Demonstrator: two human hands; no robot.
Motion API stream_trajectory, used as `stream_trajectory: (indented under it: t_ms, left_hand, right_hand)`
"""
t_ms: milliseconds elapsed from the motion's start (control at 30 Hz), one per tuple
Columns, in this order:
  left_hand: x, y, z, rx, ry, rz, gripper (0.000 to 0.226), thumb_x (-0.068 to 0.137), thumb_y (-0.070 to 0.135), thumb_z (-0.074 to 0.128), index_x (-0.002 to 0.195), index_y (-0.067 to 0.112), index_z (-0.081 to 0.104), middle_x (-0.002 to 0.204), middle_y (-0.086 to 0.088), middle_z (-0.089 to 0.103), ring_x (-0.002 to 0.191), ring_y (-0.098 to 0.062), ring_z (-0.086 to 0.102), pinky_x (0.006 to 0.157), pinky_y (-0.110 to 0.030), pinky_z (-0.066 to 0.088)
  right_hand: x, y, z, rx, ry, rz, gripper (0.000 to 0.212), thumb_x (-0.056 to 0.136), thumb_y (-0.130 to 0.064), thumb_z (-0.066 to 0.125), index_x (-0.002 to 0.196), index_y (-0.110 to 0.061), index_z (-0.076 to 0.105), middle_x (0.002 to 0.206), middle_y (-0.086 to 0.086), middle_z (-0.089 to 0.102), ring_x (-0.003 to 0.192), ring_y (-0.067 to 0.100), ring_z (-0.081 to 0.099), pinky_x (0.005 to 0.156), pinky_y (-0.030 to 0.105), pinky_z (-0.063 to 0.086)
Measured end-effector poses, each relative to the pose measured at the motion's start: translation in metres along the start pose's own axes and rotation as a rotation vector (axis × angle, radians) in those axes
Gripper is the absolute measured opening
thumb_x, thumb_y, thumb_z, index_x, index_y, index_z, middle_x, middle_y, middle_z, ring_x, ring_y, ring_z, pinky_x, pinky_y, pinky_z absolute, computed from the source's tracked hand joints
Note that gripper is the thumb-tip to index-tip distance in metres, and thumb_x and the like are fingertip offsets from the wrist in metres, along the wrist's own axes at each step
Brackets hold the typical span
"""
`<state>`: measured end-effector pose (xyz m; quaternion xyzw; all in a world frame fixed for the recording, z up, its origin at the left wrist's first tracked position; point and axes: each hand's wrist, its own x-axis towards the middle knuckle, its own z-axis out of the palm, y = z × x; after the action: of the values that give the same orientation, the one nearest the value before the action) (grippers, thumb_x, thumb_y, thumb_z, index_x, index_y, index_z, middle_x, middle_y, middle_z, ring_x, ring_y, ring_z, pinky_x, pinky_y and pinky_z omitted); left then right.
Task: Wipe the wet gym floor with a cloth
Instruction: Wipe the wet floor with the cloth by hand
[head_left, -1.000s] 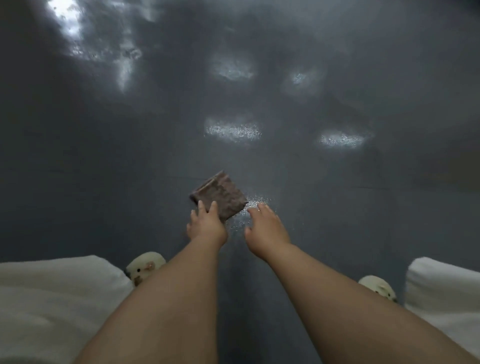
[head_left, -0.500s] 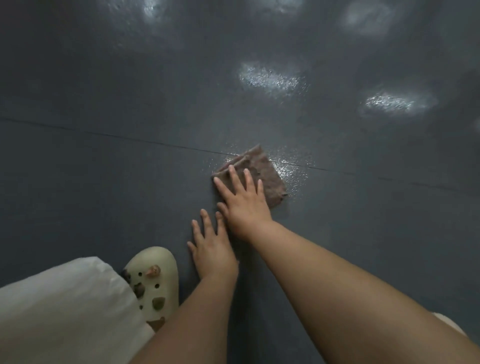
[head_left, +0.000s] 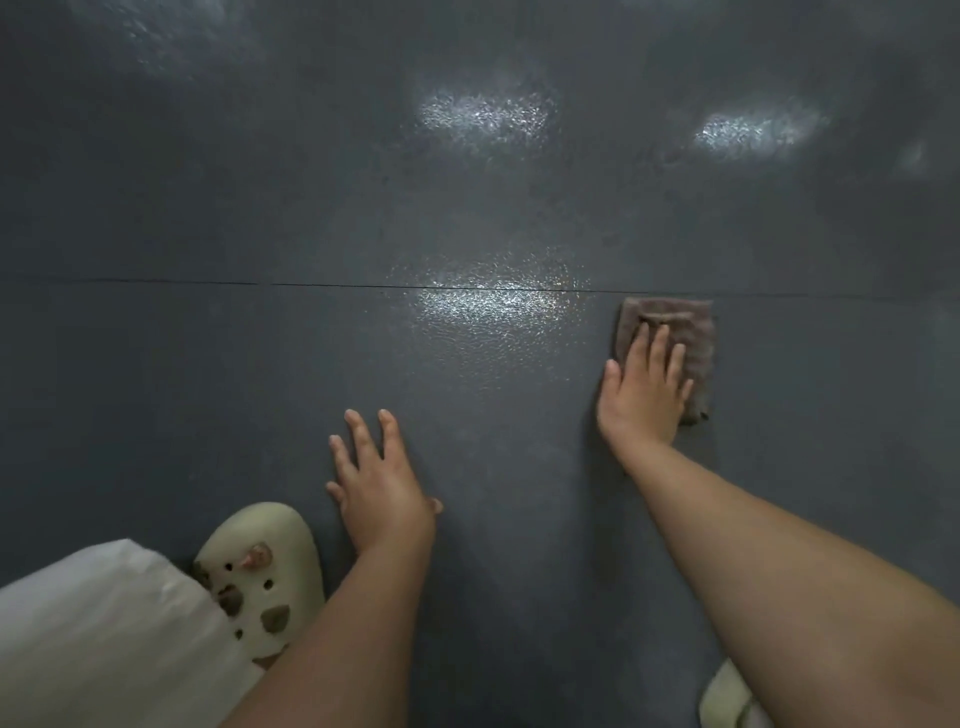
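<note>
The gym floor (head_left: 260, 218) fills nearly everything I see: one dark grey, pebbled surface with a single thin seam (head_left: 208, 283) running across it from side to side. I count four bright glossy patches on it, one large patch (head_left: 488, 299) straddling the seam in the middle, two more farther out toward the far edge, and a fainter smear near the far left corner; they look wet, though some of the shine may only be reflected lamps.

My two bare forearms reach in from the near edge. One white trouser leg (head_left: 98, 639) bunches in the near left corner, cut off by the frame. Two pale green clogs show: the left clog (head_left: 260, 566) is mostly visible, with holes and small charms on top, while the right clog (head_left: 724, 699) is only a sliver at the near edge, mostly hidden behind my right arm.

My left hand (head_left: 376, 480) lies flat on the floor with its fingers spread, holding nothing. My right hand (head_left: 644, 387) presses down with straight fingers on the one cloth (head_left: 696, 332), a brownish folded piece lying just on the near side of the seam, right of the big patch. My palm covers its near left part.
</note>
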<state>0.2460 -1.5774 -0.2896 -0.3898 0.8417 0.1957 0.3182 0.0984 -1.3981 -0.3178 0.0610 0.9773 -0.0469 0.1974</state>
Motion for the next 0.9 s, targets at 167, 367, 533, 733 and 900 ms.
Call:
stream_trajectory:
  t_ms: [167,367,533,733,900]
  left_hand:
    - [0.0,-0.002,0.002,-0.04,0.028,0.002,0.111,0.074,0.027,0.078,0.152,0.024,-0.001,0.158,-0.002,-0.018,0.146,-0.028,-0.008,0.115,-0.048,0.015]
    - [-0.003,0.004,-0.002,0.111,0.058,0.018,0.107,0.076,0.034,0.076,0.151,0.023,0.0,0.156,-0.012,-0.02,0.145,-0.032,-0.002,0.115,-0.049,0.014]
    - [-0.007,0.02,0.002,0.162,0.104,0.127,0.091,0.086,0.012,0.062,0.15,0.03,0.0,0.154,-0.013,-0.024,0.145,-0.03,-0.007,0.116,-0.044,0.009]
    - [-0.028,0.086,0.015,0.069,0.038,0.31,0.095,0.084,0.004,0.059,0.15,0.032,-0.003,0.154,-0.007,-0.026,0.145,-0.025,-0.01,0.117,-0.034,0.004]
    - [-0.044,0.124,0.029,0.013,-0.008,0.369,0.091,0.085,0.012,0.062,0.151,0.031,0.003,0.156,-0.006,-0.02,0.146,-0.025,-0.006,0.117,-0.033,0.006]
  right_hand:
    - [-0.063,-0.06,0.032,-0.016,-0.079,-0.273,0.055,0.1,-0.034,0.033,0.151,-0.025,0.015,0.16,0.002,0.008,0.146,0.031,0.006,0.114,0.053,0.01]
    - [-0.063,-0.016,0.032,-0.205,-0.175,-0.716,0.052,0.084,-0.041,0.032,0.128,-0.031,0.059,0.135,0.002,0.056,0.122,0.028,0.054,0.095,0.05,0.045]
    - [-0.009,0.083,0.002,-0.133,-0.057,-0.341,0.053,0.1,-0.036,0.03,0.151,-0.027,0.017,0.159,0.004,0.01,0.146,0.027,0.009,0.116,0.046,0.011]
    - [-0.017,0.107,-0.006,0.039,-0.028,0.121,0.06,0.101,-0.028,0.033,0.152,-0.011,0.006,0.16,0.008,0.001,0.146,0.031,0.002,0.116,0.048,0.008]
    - [-0.083,0.062,0.027,-0.044,-0.139,-0.332,0.054,0.085,-0.034,0.038,0.133,-0.018,0.054,0.14,0.006,0.051,0.126,0.032,0.05,0.095,0.053,0.044]
